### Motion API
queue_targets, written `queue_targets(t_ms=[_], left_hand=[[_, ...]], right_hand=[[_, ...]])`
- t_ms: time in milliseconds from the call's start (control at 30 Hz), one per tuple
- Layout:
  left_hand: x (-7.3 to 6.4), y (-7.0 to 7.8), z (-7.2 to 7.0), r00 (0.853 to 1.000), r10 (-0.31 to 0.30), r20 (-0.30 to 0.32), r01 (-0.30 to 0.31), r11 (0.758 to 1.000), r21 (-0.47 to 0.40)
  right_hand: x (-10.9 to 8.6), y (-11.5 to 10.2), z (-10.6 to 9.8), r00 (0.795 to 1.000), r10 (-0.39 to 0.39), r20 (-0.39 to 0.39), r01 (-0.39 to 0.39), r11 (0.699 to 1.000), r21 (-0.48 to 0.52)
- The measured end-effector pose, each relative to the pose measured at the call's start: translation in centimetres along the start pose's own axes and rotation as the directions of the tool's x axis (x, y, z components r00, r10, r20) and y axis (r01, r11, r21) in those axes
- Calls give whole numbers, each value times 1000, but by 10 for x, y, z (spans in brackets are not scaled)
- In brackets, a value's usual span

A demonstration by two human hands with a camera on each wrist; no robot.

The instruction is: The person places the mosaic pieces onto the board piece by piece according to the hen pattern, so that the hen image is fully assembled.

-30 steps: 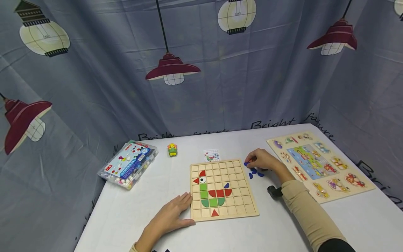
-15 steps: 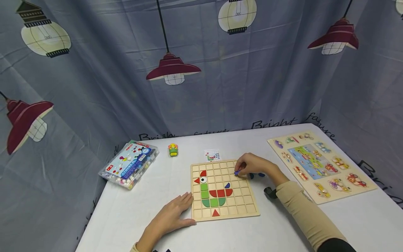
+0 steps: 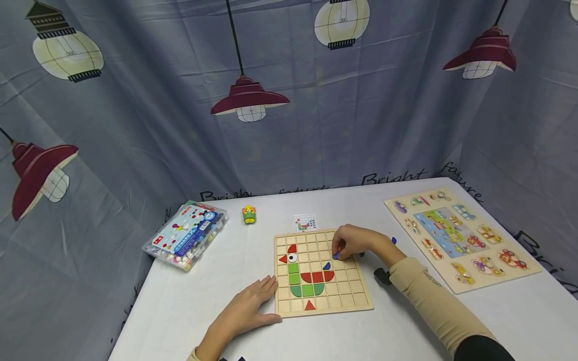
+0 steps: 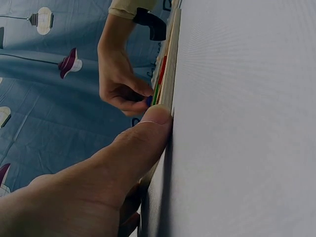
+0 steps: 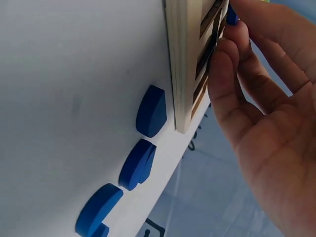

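A square wooden grid board (image 3: 356, 288) lies on the white table, with red, green and blue blocks forming a bird-like figure in it. Between thumb and fingertips my right hand (image 3: 354, 239) pinches a small blue curved block (image 3: 336, 255), low over the board's upper right cells. In the right wrist view the pinched blue block (image 5: 232, 16) is mostly covered by fingers. My left hand (image 3: 248, 305) rests at the board's left side, fingers extended and touching the edge, thumb at the near corner. Just above the placed blue block (image 3: 326, 266) is the pinched one.
Several loose blue blocks (image 5: 152, 111) lie right of the board, partly hidden by my right arm in the head view. A picture card (image 3: 305, 222) sits behind the board. Around stand a toy figure (image 3: 249, 214), a plastic case (image 3: 187, 235) and a peg puzzle (image 3: 487, 265).
My right hand has left the loose blue blocks with one pinched and moved left and nearer, over the board. The left hand stays in place.
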State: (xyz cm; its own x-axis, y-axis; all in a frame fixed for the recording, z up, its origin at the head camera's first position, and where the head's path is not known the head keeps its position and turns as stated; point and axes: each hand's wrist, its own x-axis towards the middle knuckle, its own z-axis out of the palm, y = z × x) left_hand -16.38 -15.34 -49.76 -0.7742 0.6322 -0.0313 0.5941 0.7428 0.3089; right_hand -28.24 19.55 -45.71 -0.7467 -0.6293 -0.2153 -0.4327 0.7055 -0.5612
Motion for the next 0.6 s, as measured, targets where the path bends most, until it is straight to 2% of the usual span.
queue_targets(t_ms=[600], left_hand=[[0, 0, 0, 1000, -1, -3, 1, 1000, 15]], right_hand=[[8, -4, -2, 999, 29, 38, -27, 999, -46]])
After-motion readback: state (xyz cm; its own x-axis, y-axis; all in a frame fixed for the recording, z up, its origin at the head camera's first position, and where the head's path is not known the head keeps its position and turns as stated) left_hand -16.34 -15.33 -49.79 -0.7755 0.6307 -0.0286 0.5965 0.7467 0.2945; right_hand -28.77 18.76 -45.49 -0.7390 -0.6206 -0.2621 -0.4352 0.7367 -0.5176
